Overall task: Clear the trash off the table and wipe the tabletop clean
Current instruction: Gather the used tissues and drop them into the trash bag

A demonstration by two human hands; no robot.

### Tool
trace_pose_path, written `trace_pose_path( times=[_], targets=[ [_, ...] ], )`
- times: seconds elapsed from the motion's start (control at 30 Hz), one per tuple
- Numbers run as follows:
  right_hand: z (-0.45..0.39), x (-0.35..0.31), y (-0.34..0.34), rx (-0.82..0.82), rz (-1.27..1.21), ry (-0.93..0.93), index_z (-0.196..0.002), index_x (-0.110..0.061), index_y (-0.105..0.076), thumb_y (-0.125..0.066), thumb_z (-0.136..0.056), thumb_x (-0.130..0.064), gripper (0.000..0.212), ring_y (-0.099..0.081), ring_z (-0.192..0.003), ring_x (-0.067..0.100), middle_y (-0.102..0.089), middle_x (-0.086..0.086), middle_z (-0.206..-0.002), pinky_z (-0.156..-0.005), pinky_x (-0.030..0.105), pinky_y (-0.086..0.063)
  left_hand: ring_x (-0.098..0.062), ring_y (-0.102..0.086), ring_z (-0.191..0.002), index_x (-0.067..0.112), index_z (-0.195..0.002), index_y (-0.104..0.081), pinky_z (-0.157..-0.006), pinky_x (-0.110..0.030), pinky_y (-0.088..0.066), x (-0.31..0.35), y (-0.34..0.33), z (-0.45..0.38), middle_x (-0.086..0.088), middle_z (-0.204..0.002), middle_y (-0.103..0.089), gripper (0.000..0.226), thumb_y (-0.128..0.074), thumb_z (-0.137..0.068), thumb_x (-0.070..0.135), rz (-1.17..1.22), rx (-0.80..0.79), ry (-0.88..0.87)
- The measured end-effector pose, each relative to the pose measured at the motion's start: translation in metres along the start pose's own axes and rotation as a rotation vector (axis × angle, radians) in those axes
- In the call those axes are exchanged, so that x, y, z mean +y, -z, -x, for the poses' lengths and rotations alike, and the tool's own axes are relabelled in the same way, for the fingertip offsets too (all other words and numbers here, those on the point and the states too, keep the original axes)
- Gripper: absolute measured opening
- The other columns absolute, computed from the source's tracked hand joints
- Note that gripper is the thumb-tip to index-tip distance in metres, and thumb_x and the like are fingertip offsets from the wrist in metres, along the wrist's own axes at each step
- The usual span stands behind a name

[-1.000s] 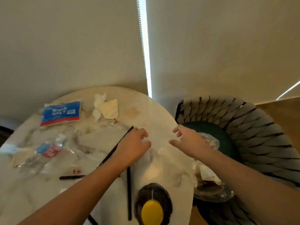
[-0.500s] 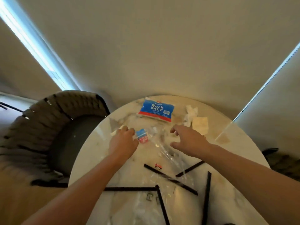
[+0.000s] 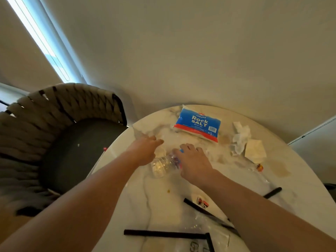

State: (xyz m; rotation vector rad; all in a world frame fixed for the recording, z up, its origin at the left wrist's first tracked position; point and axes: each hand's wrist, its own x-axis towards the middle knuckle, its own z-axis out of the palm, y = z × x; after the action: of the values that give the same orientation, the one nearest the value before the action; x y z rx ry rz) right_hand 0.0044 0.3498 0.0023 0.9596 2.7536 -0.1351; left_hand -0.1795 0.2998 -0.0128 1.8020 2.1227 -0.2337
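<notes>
Trash is lying scattered over the round marble table point(image 3: 138, 206): black sticks point(image 3: 163, 234) nearest, then a clear plastic bottle point(image 3: 164, 164) lying on its side mid-table. The right hand point(image 3: 193, 163) is gripping the bottle around its labelled end. The left hand point(image 3: 145, 150) is reaching beside it, fingers extended, holding nothing. Farther back, a rock salt bag point(image 3: 197, 124) and crumpled tissues point(image 3: 241, 140) are resting near the far edge.

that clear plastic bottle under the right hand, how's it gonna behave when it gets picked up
The plastic bottle looks empty, so it is probably very light. Its thin, dented-looking walls may crumple under the right hand. It lies on its side on the smooth marble table, so a nudge could roll it.
</notes>
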Motion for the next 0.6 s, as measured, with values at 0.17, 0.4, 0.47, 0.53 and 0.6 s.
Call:
trace_pose_path(
  times=[0.17,0.4,0.47,0.53,0.6],
  targets=[
    [-0.013,-0.012,-0.015,0.018,0.031,0.017,-0.135,-0.023,-0.042,-0.058,-0.084,-0.014,0.054,-0.039,-0.126,0.026,-0.047,0.004,-0.131,-0.103,0.041,-0.030,-0.032,-0.050,-0.119,0.025,-0.137,-0.042,-0.096,-0.043,-0.046,-0.004,-0.009,-0.005,-0.005,-0.128,-0.050,0.050,-0.059,-0.090,0.023,0.118,0.059,0.019],
    [-0.004,-0.014,0.005,0.241,-0.700,-0.249,-0.139,-0.025,-0.041,-0.058,-0.086,-0.032,0.056,-0.043,-0.124,0.017,-0.048,-0.003,-0.134,-0.108,0.037,-0.035,-0.022,-0.058,-0.104,0.025,-0.130,-0.051,-0.087,-0.037,-0.050,0.012,0.023,0.013,0.000,-0.121,-0.058,0.047,-0.066,-0.086,0.026,0.550,0.368,0.156],
    [-0.008,-0.006,0.013,0.327,-1.026,-0.420,-0.131,-0.025,-0.047,-0.056,-0.090,-0.035,0.043,-0.051,-0.116,0.015,-0.054,-0.003,-0.129,-0.101,0.041,-0.045,-0.018,-0.058,-0.102,0.026,-0.128,-0.053,-0.089,-0.037,-0.050,0.031,0.036,0.016,0.002,-0.119,-0.059,0.045,-0.067,-0.085,0.027,0.614,0.398,0.111],
    [-0.012,0.017,0.017,0.418,-1.028,-0.504,-0.127,-0.021,-0.051,-0.055,-0.092,-0.035,0.037,-0.056,-0.111,0.016,-0.058,-0.001,-0.124,-0.095,0.041,-0.049,-0.015,-0.058,-0.100,0.028,-0.126,-0.054,-0.089,-0.036,-0.050,0.051,0.043,0.018,0.003,-0.119,-0.060,0.043,-0.066,-0.084,0.028,0.636,0.406,0.072],
    [-0.010,0.054,0.020,0.483,-0.911,-0.599,-0.125,-0.017,-0.053,-0.054,-0.094,-0.030,0.034,-0.057,-0.110,0.019,-0.058,0.003,-0.124,-0.093,0.039,-0.048,-0.013,-0.057,-0.097,0.029,-0.125,-0.054,-0.084,-0.032,-0.049,0.067,0.044,0.017,0.004,-0.117,-0.060,0.042,-0.066,-0.085,0.029,0.623,0.395,0.062]
  ],
)
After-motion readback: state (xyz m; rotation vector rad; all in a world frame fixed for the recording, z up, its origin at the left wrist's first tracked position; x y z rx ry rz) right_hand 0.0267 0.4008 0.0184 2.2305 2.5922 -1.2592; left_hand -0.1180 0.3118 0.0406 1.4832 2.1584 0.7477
